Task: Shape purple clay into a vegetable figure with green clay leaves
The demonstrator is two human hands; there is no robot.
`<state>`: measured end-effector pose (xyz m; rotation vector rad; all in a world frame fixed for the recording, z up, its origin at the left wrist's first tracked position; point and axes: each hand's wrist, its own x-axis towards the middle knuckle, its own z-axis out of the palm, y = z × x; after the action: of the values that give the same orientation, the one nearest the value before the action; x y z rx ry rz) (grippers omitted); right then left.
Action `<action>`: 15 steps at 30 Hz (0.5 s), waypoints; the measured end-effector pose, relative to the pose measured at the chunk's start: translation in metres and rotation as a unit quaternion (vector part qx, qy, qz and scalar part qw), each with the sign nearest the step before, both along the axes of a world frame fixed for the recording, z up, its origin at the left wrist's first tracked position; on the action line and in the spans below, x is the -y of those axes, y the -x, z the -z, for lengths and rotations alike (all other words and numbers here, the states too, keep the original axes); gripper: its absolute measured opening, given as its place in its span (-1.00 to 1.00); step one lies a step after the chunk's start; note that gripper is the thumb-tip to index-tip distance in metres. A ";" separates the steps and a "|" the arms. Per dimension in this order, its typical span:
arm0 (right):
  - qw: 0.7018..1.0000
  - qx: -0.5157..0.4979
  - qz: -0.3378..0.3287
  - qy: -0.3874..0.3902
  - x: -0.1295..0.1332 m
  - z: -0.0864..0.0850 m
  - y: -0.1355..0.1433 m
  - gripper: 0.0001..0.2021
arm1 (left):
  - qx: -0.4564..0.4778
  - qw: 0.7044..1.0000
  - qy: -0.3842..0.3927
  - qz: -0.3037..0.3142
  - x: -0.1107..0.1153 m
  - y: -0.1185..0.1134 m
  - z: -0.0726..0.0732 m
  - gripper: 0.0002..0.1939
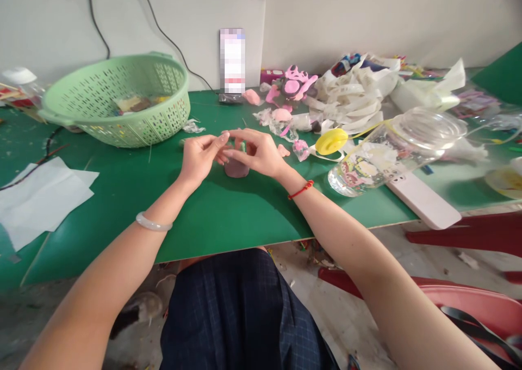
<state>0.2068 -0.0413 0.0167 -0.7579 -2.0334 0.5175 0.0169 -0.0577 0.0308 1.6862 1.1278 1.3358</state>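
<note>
My left hand and my right hand meet over the middle of the green table, fingertips brought together. Each hand has its fingers curled in a pinch; whatever lies between the tips is too small or hidden to name. Just below the fingers stands a small mauve, cup-like piece, its top partly covered by my right hand. A bit of green shows between the right thumb and fingers. Close to my right hand lie a peach-coloured lump and a pink lump in clear wrap.
A green plastic basket stands at left, with white paper nearby. A phone leans on the wall. At right are a yellow tape roll, a clear jar, a pale pink case and heaped white strips.
</note>
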 end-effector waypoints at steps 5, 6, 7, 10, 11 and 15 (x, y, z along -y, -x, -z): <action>0.999 0.000 0.022 -0.049 -0.003 0.005 0.002 -0.54 | -0.013 1.000 0.013 0.015 0.004 -0.004 -0.001 -0.36; 0.998 -0.004 0.025 -0.055 -0.004 0.005 0.002 -0.55 | -0.015 0.999 0.017 0.023 0.005 -0.004 -0.002 -0.37; 0.998 -0.009 0.026 -0.061 -0.004 0.005 0.001 -0.56 | -0.018 0.999 0.020 0.031 0.005 -0.004 -0.002 -0.38; 0.997 -0.019 0.026 -0.068 -0.004 0.005 0.000 -0.61 | -0.028 0.999 0.015 0.036 0.005 -0.002 -0.003 -0.40; 0.997 -0.024 0.030 -0.066 -0.004 0.004 0.001 -0.63 | -0.033 0.999 0.011 0.033 0.005 -0.002 -0.004 -0.40; 0.997 -0.040 0.038 -0.050 -0.003 0.003 0.002 -0.67 | -0.044 0.999 0.001 0.026 0.006 -0.001 -0.005 -0.42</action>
<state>0.2051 -0.0384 0.0140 -0.7385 -1.9329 0.3930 0.0184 -0.0637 0.0361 1.7764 1.1278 1.2385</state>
